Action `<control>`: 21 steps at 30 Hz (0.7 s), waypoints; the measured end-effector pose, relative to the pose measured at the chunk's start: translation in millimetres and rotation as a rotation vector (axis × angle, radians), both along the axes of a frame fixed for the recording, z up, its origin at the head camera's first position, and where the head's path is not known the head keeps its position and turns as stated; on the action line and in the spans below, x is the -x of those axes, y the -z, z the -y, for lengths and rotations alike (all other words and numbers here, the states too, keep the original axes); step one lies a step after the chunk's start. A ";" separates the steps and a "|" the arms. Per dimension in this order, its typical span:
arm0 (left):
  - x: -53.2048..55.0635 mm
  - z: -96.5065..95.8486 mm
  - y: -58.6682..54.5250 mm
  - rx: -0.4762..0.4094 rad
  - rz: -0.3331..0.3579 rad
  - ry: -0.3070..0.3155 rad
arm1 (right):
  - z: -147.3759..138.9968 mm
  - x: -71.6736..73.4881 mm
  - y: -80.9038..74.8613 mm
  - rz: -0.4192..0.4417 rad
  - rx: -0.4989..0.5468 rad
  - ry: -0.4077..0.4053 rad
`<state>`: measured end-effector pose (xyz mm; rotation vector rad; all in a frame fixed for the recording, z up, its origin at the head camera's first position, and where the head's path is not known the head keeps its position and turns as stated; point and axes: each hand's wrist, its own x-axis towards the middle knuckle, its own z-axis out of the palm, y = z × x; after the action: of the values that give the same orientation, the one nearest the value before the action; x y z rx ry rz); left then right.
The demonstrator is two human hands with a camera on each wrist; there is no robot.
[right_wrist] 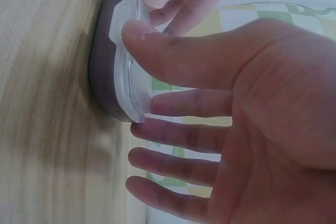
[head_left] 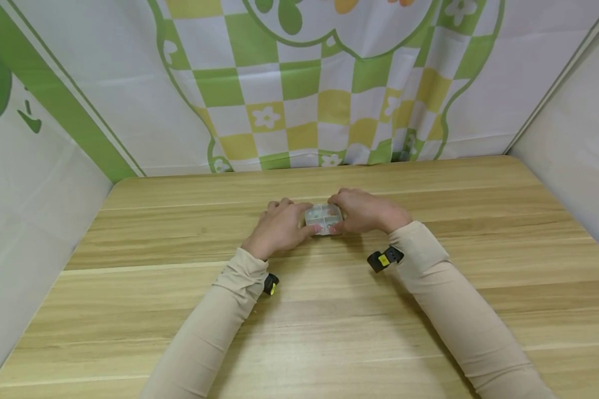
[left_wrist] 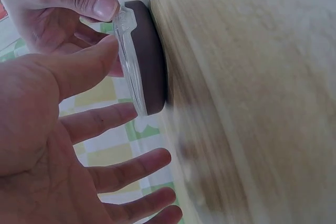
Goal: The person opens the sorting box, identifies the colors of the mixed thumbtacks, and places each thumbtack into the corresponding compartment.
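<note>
A small pill box [head_left: 324, 213] lies on the wooden table in the head view, its clear lid showing a cross of dividers and small bits beneath. Its dark base [left_wrist: 148, 59] rests on the tabletop and the lid appears closed. My left hand [head_left: 281, 226] pinches the box from the left, thumb on the front edge and index finger at the back corner. From the right, my right hand [head_left: 363, 211] pinches it likewise, thumb at the lid's front tab [right_wrist: 118, 19]. The other fingers of both hands are spread behind the box.
The wooden table [head_left: 319, 321] stretches around the hands on all sides. A checked green, yellow and white curtain [head_left: 299, 111] hangs along its back edge. White cloth walls [head_left: 35, 205] stand at left and right. Black straps [head_left: 379, 260] sit at the wrists.
</note>
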<state>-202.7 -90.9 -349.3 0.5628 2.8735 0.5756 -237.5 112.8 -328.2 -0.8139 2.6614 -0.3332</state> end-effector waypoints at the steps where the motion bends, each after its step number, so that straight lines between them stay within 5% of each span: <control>1: -0.3 -0.1 -0.4 0.002 0.003 -0.005 | 0.0 -0.1 0.3 -0.006 0.003 0.002; 21: 0.7 -0.7 -0.1 0.013 0.020 -0.027 | 0.0 -2.3 1.7 -0.027 0.039 0.045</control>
<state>-203.4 -90.2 -349.2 0.5143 2.8682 0.5622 -235.1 112.7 -329.8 -0.7762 2.7099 -0.3892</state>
